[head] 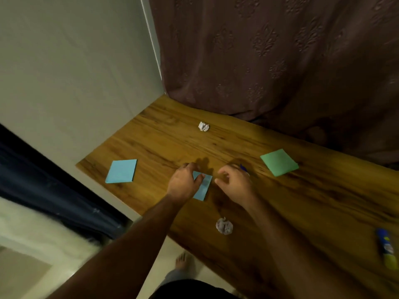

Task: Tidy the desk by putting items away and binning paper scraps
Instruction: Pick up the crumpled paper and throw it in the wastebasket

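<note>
Wooden desk point(280, 201) against a brown curtain point(269, 57) and pale wall point(75, 72).

Worktop point(280, 201): brown wood grain. Two blue pads point(122, 171) point(203, 187), one green pad point(279, 162). Curtain point(269, 57): brown, embossed motif.
</note>
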The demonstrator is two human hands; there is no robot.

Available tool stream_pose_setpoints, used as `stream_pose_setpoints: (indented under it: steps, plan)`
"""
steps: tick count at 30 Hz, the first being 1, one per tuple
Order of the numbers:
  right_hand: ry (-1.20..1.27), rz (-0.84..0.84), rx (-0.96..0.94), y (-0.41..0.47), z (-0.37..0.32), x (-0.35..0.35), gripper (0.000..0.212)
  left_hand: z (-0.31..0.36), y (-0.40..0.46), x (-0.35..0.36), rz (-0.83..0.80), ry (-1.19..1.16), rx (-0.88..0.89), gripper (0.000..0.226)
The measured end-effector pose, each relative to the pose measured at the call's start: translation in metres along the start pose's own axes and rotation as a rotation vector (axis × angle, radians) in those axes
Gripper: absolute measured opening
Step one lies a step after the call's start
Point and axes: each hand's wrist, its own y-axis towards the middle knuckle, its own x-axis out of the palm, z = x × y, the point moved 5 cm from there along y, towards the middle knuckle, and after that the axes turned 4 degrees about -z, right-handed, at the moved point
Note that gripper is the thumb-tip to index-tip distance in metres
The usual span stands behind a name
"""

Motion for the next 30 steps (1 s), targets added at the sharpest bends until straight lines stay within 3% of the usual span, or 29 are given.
stream_pose_setpoints:
  steps: [9,14,21,25,28,30]
  plan:
    - [0.057,0.055,0.170,0.035,-0.019,0.012,0.032,-0.023,0.081,-0.018,-0.052,-0.060,0.145,0.042]
    - [0.045,0.102,0.285,0.034,-0.026,0.019,0.032,-0.032,0.139,-0.022,-0.135,-0.078,0.131,0.054]
    - [0.012,0.134,0.464,0.016,-0.030,0.031,0.013,-0.031,0.228,-0.009,-0.250,0.065,0.191,0.074]
    - [0.014,0.126,0.525,0.013,-0.036,0.037,0.017,-0.031,0.266,0.007,-0.354,0.145,0.303,0.082]
    - [0.040,0.174,0.525,0.010,-0.039,0.037,0.015,-0.027,0.276,0.016,-0.394,0.231,0.362,0.072]
    - [0.067,0.190,0.545,0.010,-0.040,0.039,0.015,-0.022,0.274,0.021,-0.384,0.304,0.426,0.054]
